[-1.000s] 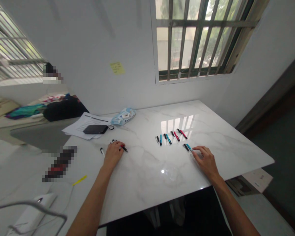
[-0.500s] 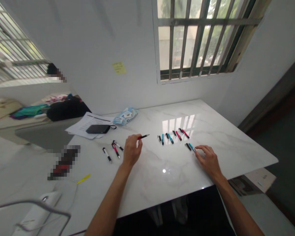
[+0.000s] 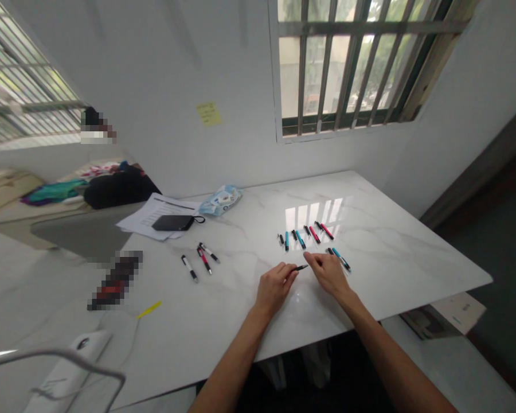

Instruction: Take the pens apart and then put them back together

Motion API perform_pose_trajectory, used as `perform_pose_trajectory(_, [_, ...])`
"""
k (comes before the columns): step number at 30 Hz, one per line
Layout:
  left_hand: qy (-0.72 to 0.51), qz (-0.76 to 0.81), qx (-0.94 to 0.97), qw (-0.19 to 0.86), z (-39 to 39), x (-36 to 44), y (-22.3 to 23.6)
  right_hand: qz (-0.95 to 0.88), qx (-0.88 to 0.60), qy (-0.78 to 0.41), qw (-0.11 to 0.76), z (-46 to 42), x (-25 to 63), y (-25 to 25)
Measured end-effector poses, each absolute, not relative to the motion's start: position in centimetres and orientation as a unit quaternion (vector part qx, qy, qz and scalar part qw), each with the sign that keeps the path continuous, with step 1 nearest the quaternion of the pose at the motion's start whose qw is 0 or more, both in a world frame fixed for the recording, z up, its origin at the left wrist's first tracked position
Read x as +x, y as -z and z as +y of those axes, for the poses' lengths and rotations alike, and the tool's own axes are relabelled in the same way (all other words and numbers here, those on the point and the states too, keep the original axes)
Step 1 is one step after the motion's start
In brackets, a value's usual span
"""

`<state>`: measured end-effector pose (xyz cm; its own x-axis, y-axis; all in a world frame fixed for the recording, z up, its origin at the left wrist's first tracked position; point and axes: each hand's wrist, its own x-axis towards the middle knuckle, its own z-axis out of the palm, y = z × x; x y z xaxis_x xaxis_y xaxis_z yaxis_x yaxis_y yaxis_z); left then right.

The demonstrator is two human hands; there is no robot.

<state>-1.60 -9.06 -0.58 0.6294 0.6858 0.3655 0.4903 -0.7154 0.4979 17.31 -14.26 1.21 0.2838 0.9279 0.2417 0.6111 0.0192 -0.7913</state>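
My left hand [image 3: 276, 287] is closed on a pen [image 3: 301, 267], whose dark tip points right. The rest of its barrel is hidden in the fingers. Just right of that tip is my right hand [image 3: 329, 274], fingers bent and a little apart, with nothing visible in them. Beyond both hands lies a row of pen parts: blue barrels [image 3: 300, 239] and red barrels [image 3: 315, 234], each beside a short black piece [image 3: 281, 240]. Another blue barrel [image 3: 341, 259] rests behind my right hand, its black piece partly covered. To the left are two white-and-black pens [image 3: 190, 268] and a red-and-black pen [image 3: 204, 260].
Papers [image 3: 140, 215] lie at the back left under a black pouch-like item [image 3: 174, 222] with a strap. A blue-and-white packet [image 3: 221, 201] rests by the wall. A yellow strip [image 3: 149, 310] and a white device [image 3: 69, 367] with a cable are at left.
My left hand has moved right with the pen. My right hand has left the blue barrel and come left, close to the pen's tip.
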Motion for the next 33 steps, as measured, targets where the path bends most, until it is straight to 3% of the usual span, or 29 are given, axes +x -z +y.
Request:
perform_pose_trajectory(15, [-0.277,0.361,0.829,0.325,-9.6,-1.4,0.1,-0.584,-0.642,-0.179,0.463,-13.9,16.4,-1.1])
perform_pose_trajectory(22, [-0.287,0.36,0.788,0.409,-9.3,-1.5,-0.3,-0.639,-0.548,-0.269,0.468,-14.6,17.5,-2.4])
perform_pose_trajectory(33, [-0.348,0.322,0.788,0.394,-9.4,-1.1,-0.7,-0.513,-0.512,-0.391,0.568,-14.2,17.1,-1.2])
